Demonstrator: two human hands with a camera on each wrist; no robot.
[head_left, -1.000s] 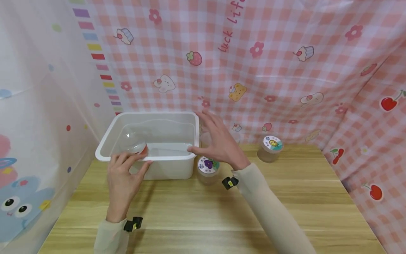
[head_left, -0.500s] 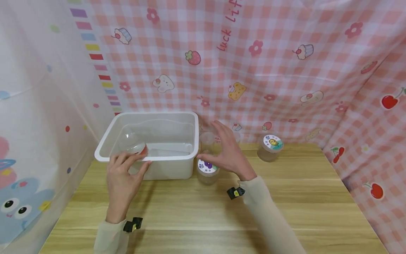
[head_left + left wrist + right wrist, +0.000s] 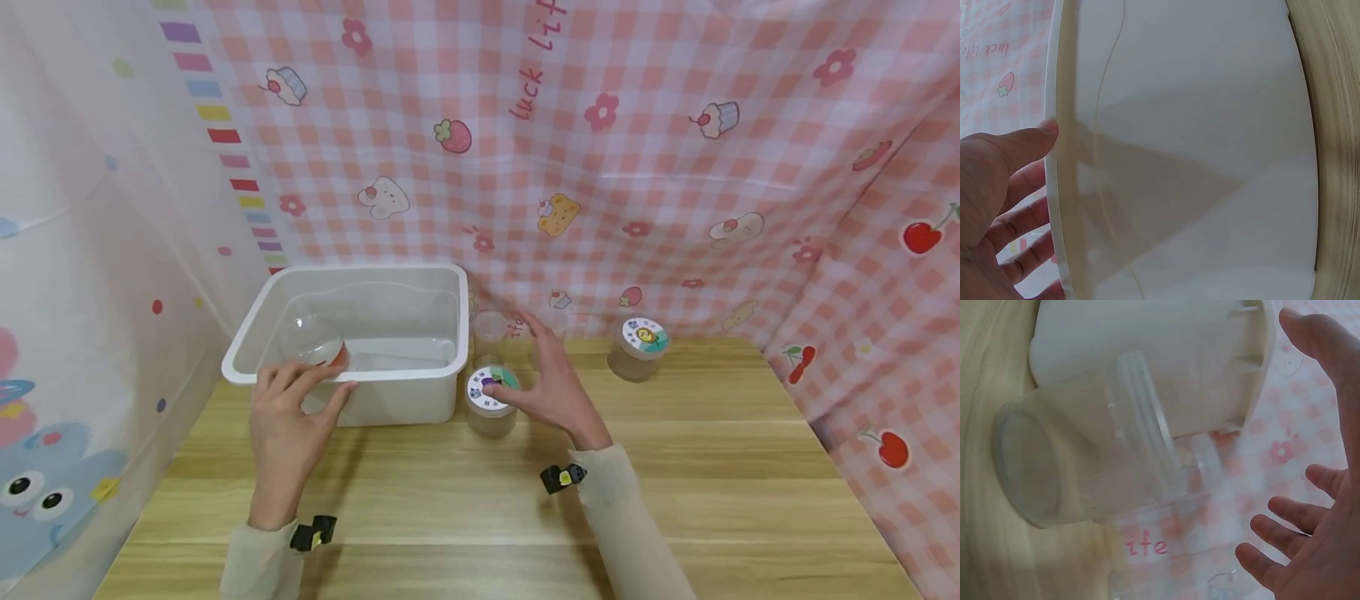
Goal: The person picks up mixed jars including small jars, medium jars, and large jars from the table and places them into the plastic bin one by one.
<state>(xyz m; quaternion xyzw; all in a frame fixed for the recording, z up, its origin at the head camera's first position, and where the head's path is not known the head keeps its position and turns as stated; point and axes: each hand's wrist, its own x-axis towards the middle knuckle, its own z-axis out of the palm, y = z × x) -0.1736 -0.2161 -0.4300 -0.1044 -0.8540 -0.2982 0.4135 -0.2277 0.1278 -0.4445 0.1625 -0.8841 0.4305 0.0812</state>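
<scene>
At the left of the table stands a white plastic tub (image 3: 397, 400). My left hand (image 3: 288, 417) grips its front rim, fingers over the edge and thumb on the outer side; the left wrist view shows the thumb on the rim. Inside the tub sits a clear round container (image 3: 311, 337) with a red patch, partly hidden by the rim. My right hand (image 3: 555, 392) hovers with spread fingers beside a clear jar (image 3: 491, 421), whose lid has a purple flower label. In the right wrist view the jar (image 3: 1079, 450) stands apart from the fingers.
Another clear jar with a yellow flower label (image 3: 639, 350) stands at the right, near the cloth. Clear containers (image 3: 491, 329) stand behind the nearer jar. A pink checked cloth (image 3: 600, 167) hangs along the back edge of the wooden table (image 3: 450, 517).
My right hand has moved from the tub's right rim, rightward and toward me, to the purple-flower jar. The left hand has stayed on the front rim.
</scene>
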